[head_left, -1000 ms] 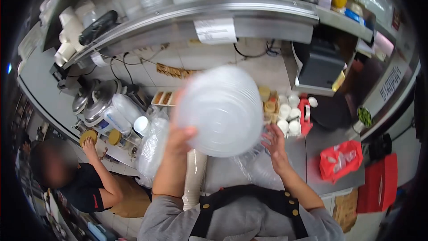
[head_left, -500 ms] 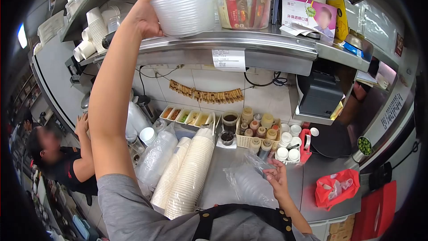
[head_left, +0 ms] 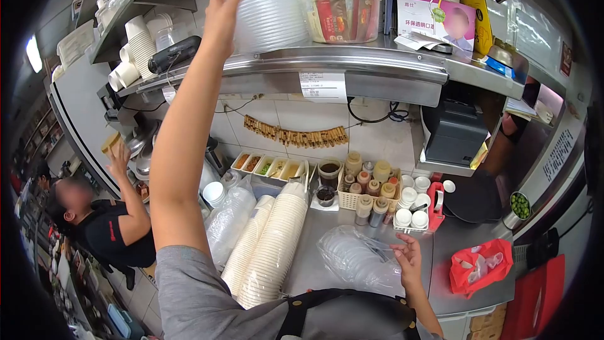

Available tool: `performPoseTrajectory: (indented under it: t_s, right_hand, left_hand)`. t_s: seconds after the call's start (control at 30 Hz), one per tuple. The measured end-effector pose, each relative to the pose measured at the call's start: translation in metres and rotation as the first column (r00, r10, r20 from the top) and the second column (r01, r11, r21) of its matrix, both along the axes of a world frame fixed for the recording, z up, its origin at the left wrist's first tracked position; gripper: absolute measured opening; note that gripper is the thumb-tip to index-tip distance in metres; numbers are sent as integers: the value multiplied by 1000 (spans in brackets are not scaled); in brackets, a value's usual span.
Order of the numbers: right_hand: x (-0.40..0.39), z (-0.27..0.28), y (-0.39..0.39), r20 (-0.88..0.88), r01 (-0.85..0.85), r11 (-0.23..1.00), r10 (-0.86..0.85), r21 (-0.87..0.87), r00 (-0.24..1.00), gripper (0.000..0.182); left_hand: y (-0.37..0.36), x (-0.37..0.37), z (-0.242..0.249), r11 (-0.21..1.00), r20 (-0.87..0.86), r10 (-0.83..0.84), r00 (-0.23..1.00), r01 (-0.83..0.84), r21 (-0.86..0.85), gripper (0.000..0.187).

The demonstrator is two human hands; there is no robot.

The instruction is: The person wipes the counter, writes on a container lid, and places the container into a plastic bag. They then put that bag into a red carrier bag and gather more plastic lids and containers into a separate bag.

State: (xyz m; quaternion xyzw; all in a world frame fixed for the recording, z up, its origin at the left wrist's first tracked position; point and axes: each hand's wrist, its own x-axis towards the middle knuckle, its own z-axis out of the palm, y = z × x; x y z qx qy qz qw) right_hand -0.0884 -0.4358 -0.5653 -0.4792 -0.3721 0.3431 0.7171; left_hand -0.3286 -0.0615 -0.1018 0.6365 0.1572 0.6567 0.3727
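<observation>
My left hand (head_left: pixel 224 12) is raised to the upper metal shelf, fingers apart, at the left side of a stack of clear plastic lids (head_left: pixel 270 20). Its palm side is partly hidden, but nothing shows in its grasp. Low on the right, my right hand (head_left: pixel 409 257) is beside a clear plastic bag (head_left: pixel 355 255) that holds round clear plastic pieces and lies on the steel counter. Its fingertips pinch the bag's edge. Two long sleeves of white cups (head_left: pixel 277 239) lie left of this bag.
A basket of sauce bottles (head_left: pixel 369 196), white small cups (head_left: pixel 412 208) and a red bag (head_left: pixel 481 267) stand on the counter. Wooden clips hang under the shelf (head_left: pixel 352 56). A co-worker (head_left: pixel 113 226) at the left raises an object.
My left hand has let go of the lid stack, which now sits further back on the shelf. The bag lies lower and flatter by my right hand. The co-worker's hand now shows an object.
</observation>
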Motion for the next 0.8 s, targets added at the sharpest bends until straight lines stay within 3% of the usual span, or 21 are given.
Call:
performPoseTrajectory:
  t_s: [0.03,0.07,0.3,0.5,0.67,0.7,0.77,0.8]
  right_hand:
    - [0,0,-1,2,14,1000,-14,-3,1000,47]
    - [1,0,-1,3,28,1000,-28,-4,1000,46]
    - [2,-7,0,-11,41,999,-42,-14,999,42]
    - [1,-9,-2,-27,44,999,-45,-24,999,42]
    - [8,-17,-4,32,73,995,-71,-69,997,38]
    - [7,-10,-6,35,81,993,-78,-83,996,37]
    - [10,-25,-4,28,136,983,-133,-121,991,32]
    - [13,-32,-5,81,152,980,-142,-127,986,30]
  left_hand:
    - [-1,-2,-5,963,-186,230,955,-196,184,96]
    - [-2,-3,-9,856,-315,468,826,-335,394,101]
    - [-10,16,-12,906,-381,387,840,-268,329,104]
    - [4,17,-20,899,-224,352,909,-262,352,111]
    - [12,8,-26,877,-118,413,903,-360,317,109]
    - [8,5,-29,811,-79,511,856,-449,375,100]
    - [6,-5,-41,420,171,657,734,-545,726,71]
    - [-19,-7,-55,415,146,673,725,-535,736,60]
